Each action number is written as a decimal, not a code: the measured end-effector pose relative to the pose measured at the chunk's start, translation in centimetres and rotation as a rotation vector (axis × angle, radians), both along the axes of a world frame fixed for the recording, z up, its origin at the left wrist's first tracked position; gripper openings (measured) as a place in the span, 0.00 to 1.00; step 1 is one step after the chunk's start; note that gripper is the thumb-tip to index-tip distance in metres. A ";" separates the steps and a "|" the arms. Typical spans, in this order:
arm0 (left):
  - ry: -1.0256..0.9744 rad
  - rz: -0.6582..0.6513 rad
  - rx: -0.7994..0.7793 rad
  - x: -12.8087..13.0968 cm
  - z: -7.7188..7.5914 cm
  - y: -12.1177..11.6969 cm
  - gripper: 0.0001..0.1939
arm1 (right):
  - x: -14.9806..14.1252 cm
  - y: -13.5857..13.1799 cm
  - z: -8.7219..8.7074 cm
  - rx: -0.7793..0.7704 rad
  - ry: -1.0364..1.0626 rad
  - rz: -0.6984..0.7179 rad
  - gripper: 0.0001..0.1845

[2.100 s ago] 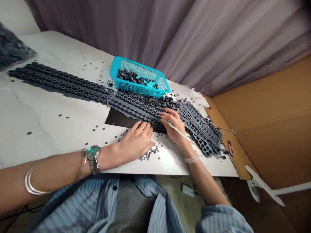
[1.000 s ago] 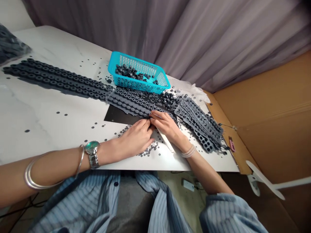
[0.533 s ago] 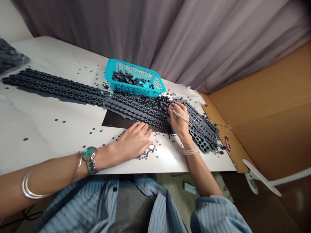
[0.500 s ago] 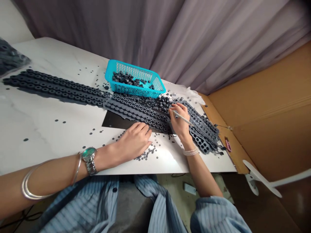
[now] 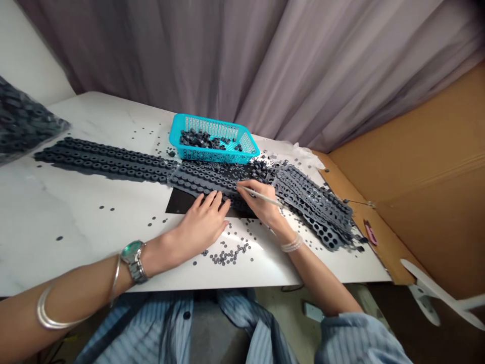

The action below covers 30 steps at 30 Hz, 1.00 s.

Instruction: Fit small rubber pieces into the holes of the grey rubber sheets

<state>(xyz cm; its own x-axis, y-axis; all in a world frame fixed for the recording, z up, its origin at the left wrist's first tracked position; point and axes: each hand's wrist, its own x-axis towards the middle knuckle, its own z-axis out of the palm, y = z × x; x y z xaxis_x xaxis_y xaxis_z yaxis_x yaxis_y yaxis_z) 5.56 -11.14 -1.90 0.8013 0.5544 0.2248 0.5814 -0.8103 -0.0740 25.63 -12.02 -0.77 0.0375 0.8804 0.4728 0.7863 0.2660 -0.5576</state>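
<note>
- Nearest us: loose black discs point(image 5: 227, 255) scattered on the worktop point(image 5: 132, 237), just off its front edge.
- Our left hand point(image 5: 200, 222): fingers slightly spread, tips on the near edge of the studded strip point(image 5: 204, 181), pinching nothing.
- Our right hand point(image 5: 263, 202): fingers pinching the slim white tool point(image 5: 261, 195) over the strip's right part. Can't tell if the tip touches; fingers cover it.
- Strip lies partly across the black mat point(image 5: 181, 203).
- Step in hand, our read: working the strip's studs with the tool, left hand steadying. Next move calls for tip lined up on one stud, left fingers holding the edge flat.
- Right of us: punched sheets point(image 5: 316, 205), piled.
- Beyond: blue basket point(image 5: 215, 156), small black parts inside.
</note>
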 end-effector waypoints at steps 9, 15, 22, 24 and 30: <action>0.109 0.060 -0.033 0.5 -0.3 -1.2 0.25 | 0.5 -0.6 -1.7 -0.007 -0.055 0.238 0.07; 0.075 0.044 0.000 0.4 -0.9 -1.2 0.25 | 0.2 -0.7 -1.6 -0.010 -0.141 0.256 0.07; 0.051 0.023 0.016 0.1 -2.4 -0.8 0.25 | 0.0 -0.3 -1.8 0.018 -0.298 0.281 0.07; 0.046 0.022 0.014 0.2 -2.7 -0.7 0.26 | -0.1 0.0 -1.9 0.029 -0.409 0.291 0.10; 0.063 0.029 -0.007 0.3 -2.5 -0.7 0.27 | -0.5 0.8 -2.4 0.031 -0.527 0.306 0.12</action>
